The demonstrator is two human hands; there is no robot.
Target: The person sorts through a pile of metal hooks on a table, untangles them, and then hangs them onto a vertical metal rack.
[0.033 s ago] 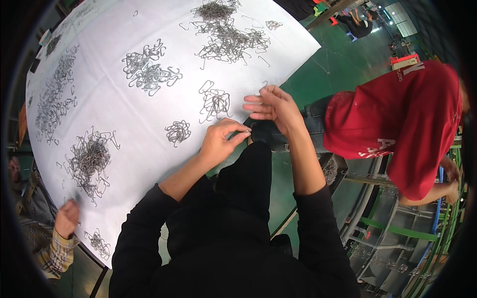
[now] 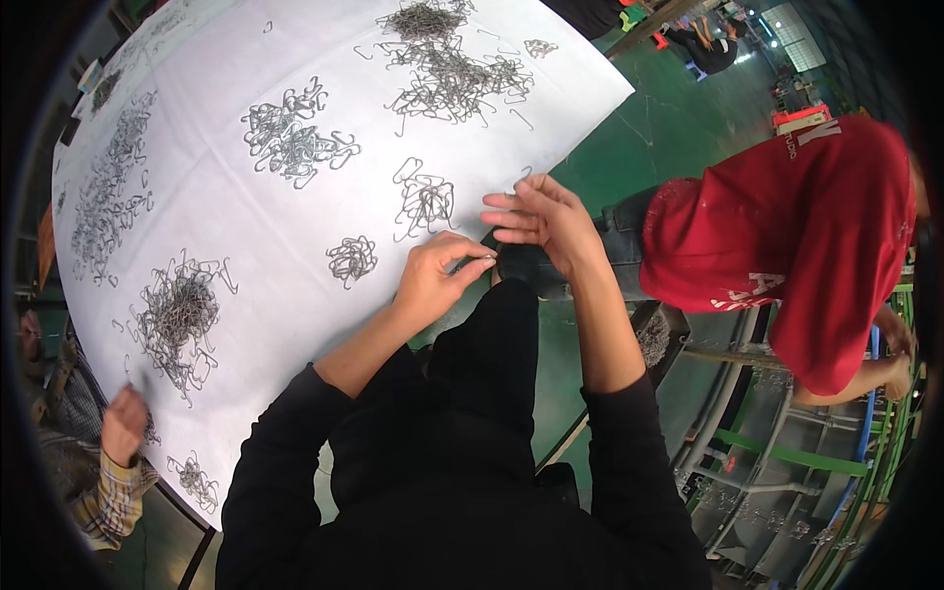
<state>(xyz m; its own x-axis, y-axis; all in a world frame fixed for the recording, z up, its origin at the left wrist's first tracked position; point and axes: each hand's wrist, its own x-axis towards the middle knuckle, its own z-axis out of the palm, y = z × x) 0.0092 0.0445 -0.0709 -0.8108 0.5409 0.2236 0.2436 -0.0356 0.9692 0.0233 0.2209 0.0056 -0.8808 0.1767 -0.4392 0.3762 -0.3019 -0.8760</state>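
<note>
To your right stands a co-worker in a red shirt [image 2: 747, 236] with white lettering and dark jeans [image 2: 627, 218], beside a framework of grey pipes [image 2: 710, 405] crossed by a green bar [image 2: 792, 454] and a blue pole [image 2: 866, 401]. Beyond the far corner of your white-covered table [image 2: 211, 231], the green floor [image 2: 624, 128] runs back toward a distant person in dark clothes [image 2: 725, 51] near a blue stool [image 2: 696, 72], with a bright window panel [image 2: 793, 37] beyond. At your lower left, you have another co-worker's yellow plaid sleeve [image 2: 120, 501] beside the table's edge.
</note>
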